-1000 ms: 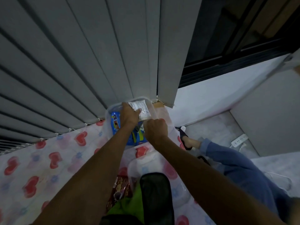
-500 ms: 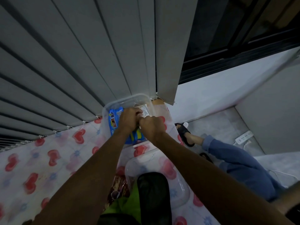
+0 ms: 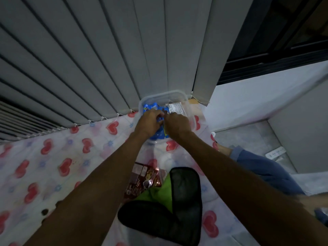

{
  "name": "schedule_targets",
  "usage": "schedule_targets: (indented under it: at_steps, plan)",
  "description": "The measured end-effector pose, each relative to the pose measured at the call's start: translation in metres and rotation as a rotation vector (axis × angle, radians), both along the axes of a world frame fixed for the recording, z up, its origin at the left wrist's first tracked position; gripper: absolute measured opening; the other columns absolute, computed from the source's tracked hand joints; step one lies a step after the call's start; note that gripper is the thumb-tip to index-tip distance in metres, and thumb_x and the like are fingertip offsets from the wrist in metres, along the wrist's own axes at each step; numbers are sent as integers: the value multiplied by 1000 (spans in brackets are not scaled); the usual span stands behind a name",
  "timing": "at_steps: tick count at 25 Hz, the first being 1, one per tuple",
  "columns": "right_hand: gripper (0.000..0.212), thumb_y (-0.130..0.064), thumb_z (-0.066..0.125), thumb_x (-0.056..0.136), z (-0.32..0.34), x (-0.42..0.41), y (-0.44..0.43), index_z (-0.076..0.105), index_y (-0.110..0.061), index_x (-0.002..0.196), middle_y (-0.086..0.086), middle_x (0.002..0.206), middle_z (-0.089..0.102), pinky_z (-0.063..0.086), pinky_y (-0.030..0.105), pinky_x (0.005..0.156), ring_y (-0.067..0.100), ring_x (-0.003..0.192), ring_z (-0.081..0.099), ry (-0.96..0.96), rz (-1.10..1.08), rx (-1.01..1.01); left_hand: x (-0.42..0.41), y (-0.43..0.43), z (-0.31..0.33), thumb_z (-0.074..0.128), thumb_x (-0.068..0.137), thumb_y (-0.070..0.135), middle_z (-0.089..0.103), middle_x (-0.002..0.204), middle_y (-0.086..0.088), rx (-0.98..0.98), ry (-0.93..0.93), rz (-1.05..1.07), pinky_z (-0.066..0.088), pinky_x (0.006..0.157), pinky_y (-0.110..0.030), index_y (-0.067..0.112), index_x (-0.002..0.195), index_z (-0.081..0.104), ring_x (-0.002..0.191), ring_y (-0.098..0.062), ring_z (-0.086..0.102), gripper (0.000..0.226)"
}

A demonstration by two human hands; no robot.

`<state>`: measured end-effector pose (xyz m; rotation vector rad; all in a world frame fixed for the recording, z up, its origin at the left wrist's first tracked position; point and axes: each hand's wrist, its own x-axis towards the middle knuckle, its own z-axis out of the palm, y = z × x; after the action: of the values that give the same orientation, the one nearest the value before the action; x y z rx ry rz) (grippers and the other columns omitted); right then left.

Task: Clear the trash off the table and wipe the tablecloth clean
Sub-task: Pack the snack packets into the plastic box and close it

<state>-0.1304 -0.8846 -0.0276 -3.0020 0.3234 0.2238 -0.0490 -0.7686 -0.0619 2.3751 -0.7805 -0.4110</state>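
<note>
Head view: both arms reach across the heart-print tablecloth (image 3: 53,166) to a clear plastic tub (image 3: 162,95) at its far edge, against the grey blinds (image 3: 106,50). Left hand (image 3: 148,121) and right hand (image 3: 177,124) meet over the tub, fingers curled down at a blue wrapper (image 3: 150,107) inside; whether either pinches it, cannot tell. A white packet (image 3: 176,108) lies in the tub just beyond the right hand

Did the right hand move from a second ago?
Yes. Against the box, the right hand went left, from the near right corner to the middle, meeting the left hand.
</note>
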Motion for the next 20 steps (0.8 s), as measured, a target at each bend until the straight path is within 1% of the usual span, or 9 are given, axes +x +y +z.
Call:
schedule_targets:
  at_steps: [2,4,6,8,11,14,15,17,20]
  plan:
    - [28,-14,49,99,8,-5,24,61,-13,124,11,114,67,54,38,74,31,97,71,5,5,13,-9,21,10,66,80,5,71,96,-4,-13,-7,9,56,84,-42,18,92,73,88,-22,67,20]
    - [27,-19,52,98,15,-16,50,60,-13,123,10,112,67,53,38,74,30,96,70,0,10,14,-21,46,18,65,80,8,70,95,-5,-18,-19,2,56,80,-40,18,90,72,85,-23,67,16]
    - [26,-19,54,98,16,-28,74,60,-13,122,9,108,68,52,37,71,29,92,70,-24,18,-7,-34,72,20,70,85,11,68,97,-6,3,-27,13,56,80,-39,15,96,73,86,-24,67,13]
    - [24,-20,55,98,13,-42,97,60,-12,120,10,103,67,50,36,68,27,88,69,-30,16,-24,-49,99,17,74,87,14,66,103,-5,38,-43,21,56,84,-39,17,106,73,93,-21,65,20]
    - [22,-24,58,96,6,-67,122,60,-10,113,11,102,66,52,36,70,27,86,68,-5,-1,-9,-71,138,8,77,85,22,63,126,-6,140,-61,-41,52,99,-42,19,129,63,117,-24,60,45]
    - [27,-28,59,95,0,-96,141,58,-11,115,13,106,67,48,35,70,30,90,68,-13,-6,-1,-89,176,0,83,76,36,42,158,-4,334,0,-235,35,116,-50,23,156,36,145,-29,37,93]
    - [28,-28,59,95,-1,-105,146,56,-11,116,13,107,66,46,34,70,31,92,68,-4,-13,4,-93,186,-4,85,72,42,34,163,-2,412,-23,-297,31,118,-52,25,160,27,149,-29,31,107]
    - [29,-29,59,96,-2,-121,154,55,-10,118,13,107,66,46,34,70,32,91,68,22,-22,10,-99,198,-13,86,64,53,27,166,0,546,-85,-390,27,118,-53,30,162,16,152,-27,25,123]
    - [35,-32,64,93,0,-138,162,56,-9,119,13,106,68,47,34,67,30,88,69,35,-39,11,-105,205,-23,87,57,60,24,167,-2,667,-146,-452,27,120,-54,28,161,16,152,-28,24,131]
